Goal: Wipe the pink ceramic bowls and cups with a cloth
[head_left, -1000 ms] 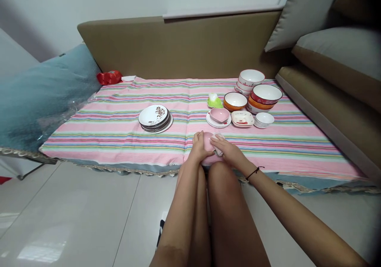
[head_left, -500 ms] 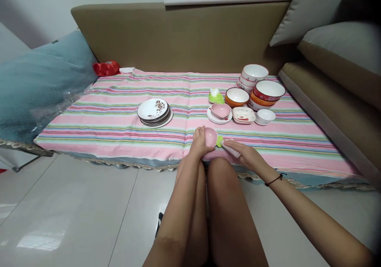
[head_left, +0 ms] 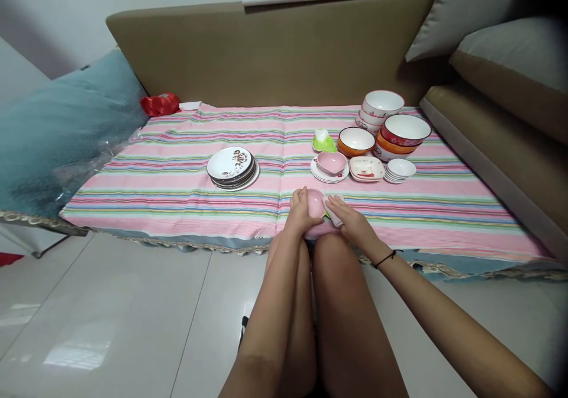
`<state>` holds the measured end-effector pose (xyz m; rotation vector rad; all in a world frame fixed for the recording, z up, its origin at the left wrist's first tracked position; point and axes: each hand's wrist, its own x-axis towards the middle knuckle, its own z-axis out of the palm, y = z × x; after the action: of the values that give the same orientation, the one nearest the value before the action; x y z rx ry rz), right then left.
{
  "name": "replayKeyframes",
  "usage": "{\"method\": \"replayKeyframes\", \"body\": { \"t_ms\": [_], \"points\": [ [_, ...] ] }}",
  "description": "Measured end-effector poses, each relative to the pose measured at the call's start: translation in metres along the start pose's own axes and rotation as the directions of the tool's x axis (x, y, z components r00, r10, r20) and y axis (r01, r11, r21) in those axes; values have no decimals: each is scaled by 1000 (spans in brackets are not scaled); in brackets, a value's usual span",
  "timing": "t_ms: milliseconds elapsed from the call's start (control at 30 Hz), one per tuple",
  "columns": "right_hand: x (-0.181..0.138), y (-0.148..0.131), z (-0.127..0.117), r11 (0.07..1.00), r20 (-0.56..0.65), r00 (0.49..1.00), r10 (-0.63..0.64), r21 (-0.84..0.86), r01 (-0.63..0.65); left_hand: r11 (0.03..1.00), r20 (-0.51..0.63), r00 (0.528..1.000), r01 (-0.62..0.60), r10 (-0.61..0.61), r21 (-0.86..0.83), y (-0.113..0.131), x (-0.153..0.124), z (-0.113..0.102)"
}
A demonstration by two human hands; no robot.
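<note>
My left hand (head_left: 301,210) is closed around the left rim of a small pink bowl (head_left: 316,203), held above the near edge of the striped cloth (head_left: 222,217). A bit of green leaf shape shows at the bowl's right side, mostly covered. In my right hand (head_left: 348,217) is a folded white cloth (head_left: 333,212), pressed against that right side of the bowl. Just beyond my hands, a second pink bowl (head_left: 332,162) rests on a few white plates (head_left: 329,177).
Stacked brown-patterned plates (head_left: 231,165) stand to the left. At the right are an orange bowl (head_left: 355,142), stacked large bowls (head_left: 405,132), square dishes (head_left: 367,169), small white bowls (head_left: 400,170) and a green leaf-shaped dish (head_left: 323,144). A red bundle (head_left: 160,104) lies at the far left.
My right hand has moved left with the white cloth, from the green part's outer end onto the bowl's right side. My left hand keeps its grip on the bowl.
</note>
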<state>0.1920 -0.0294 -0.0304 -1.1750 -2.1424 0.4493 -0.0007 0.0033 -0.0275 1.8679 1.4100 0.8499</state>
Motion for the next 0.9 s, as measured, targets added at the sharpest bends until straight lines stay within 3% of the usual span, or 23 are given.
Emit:
{"method": "replayKeyframes", "body": {
  "t_ms": [167, 300, 400, 500, 700, 900],
  "points": [
    [-17, -13, -12, 1000, 37, 999, -20, 21, 19, 1000, -9, 1000, -8, 8, -10, -1, 1, 2],
    [-27, -18, -29, 998, 70, 996, 61, 8, -61, 1000, -3, 1000, -21, 21, 0, -1, 0, 0],
    [-20, -15, -40, 989, -34, 989, 144, -33, -145, 1000, 1, 1000, 2, -2, -1, -2, 0, -1],
    [1, -8, -41, 993, -126, 986, 107, -37, -113, 1000, 4, 1000, 21, -21, -3, -3, 1, -3],
    [33, -7, -13, 991, 139, 983, -116, -45, 123, 1000, 5, 1000, -8, 8, -9, -7, 2, -3],
    [24, -30, -10, 988, 228, 971, -65, -121, 95, 998, -35, 998, -58, 59, 6, -8, 1, 1]
  ]
}}
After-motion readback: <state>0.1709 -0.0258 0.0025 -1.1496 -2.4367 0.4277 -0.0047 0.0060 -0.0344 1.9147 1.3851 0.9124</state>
